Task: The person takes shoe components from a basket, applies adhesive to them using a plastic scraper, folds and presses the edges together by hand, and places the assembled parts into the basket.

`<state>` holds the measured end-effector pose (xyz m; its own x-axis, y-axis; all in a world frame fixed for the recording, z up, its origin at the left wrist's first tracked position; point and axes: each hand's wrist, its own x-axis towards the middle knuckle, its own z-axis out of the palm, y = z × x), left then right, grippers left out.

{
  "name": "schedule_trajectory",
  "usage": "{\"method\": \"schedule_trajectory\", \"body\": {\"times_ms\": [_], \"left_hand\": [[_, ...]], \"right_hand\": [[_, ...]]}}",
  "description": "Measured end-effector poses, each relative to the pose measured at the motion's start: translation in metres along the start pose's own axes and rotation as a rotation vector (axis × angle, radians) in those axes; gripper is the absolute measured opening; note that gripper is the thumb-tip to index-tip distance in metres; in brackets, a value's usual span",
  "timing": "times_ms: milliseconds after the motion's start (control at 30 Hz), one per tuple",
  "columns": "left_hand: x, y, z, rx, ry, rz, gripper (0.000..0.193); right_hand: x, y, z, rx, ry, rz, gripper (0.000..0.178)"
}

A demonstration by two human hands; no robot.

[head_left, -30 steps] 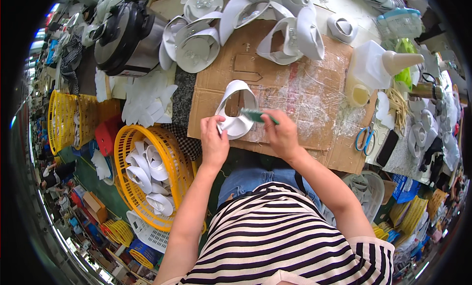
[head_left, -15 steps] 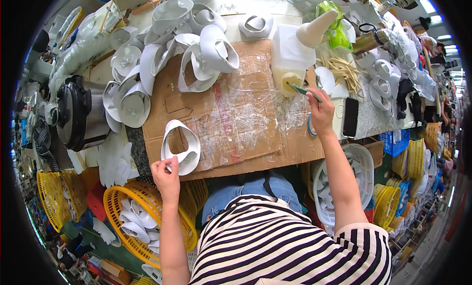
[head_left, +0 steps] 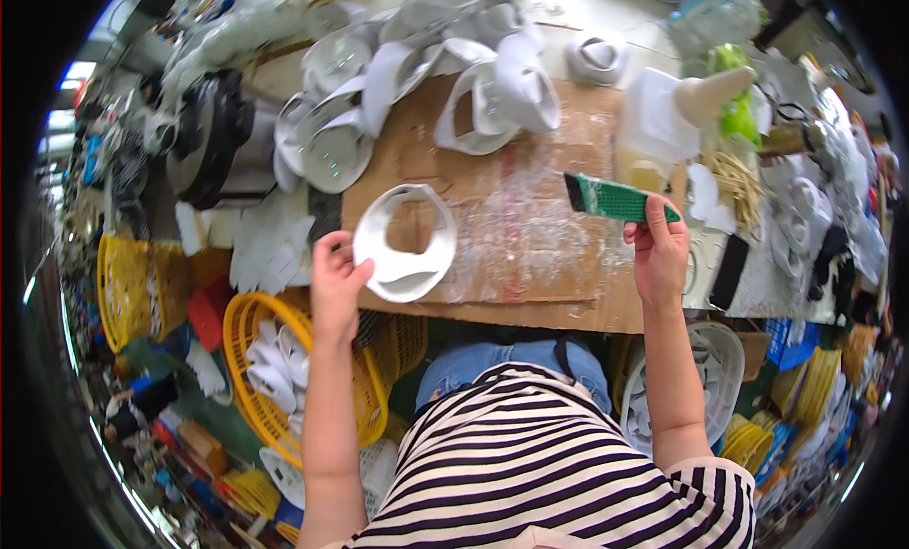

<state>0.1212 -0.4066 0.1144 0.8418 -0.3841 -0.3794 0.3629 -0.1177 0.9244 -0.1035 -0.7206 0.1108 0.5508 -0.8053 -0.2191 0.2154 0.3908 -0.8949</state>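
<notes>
So the white curved piece (head_left: 405,243), kind of a ring-shaped cutout with a hole in the middle, is lying flat on the cardboard sheet (head_left: 530,256) that covers the worktop, over toward its left edge. The left hand (head_left: 334,279) has its fingers pinched on the piece's left rim. The right hand (head_left: 658,256) is up over the right end of the cardboard, fingers clamped on the handle end of a green flat brush (head_left: 614,199), which sticks out to the left above the sheet, well apart from the piece. Behind the cardboard there's a heap of more white pieces (head_left: 417,76). A yellow basket (head_left: 284,369) with more of them sits below the left hand, beside the striped shirt (head_left: 549,473).
</notes>
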Motion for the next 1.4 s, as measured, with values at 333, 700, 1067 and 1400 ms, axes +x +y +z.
{"method": "schedule_trajectory", "body": {"times_ms": [333,700,1067,1400], "left_hand": [[-0.008,-0.065,-0.015,-0.169,0.039,-0.289,0.054],[-0.013,-0.091,-0.015,-0.096,-0.008,-0.062,0.042],[-0.007,-0.089,-0.016,-0.190,0.002,-0.050,0.039],[-0.010,-0.085,-0.012,-0.218,0.015,-0.049,0.044]], "right_hand": [[-0.033,0.085,0.115,-0.304,-0.361,0.216,0.023],[-0.065,0.124,0.135,-0.776,-0.678,-0.338,0.019],[-0.066,0.114,0.103,-0.768,-1.084,-0.484,0.025],[-0.087,0.113,0.092,-0.778,-0.703,-0.154,0.014]]}}
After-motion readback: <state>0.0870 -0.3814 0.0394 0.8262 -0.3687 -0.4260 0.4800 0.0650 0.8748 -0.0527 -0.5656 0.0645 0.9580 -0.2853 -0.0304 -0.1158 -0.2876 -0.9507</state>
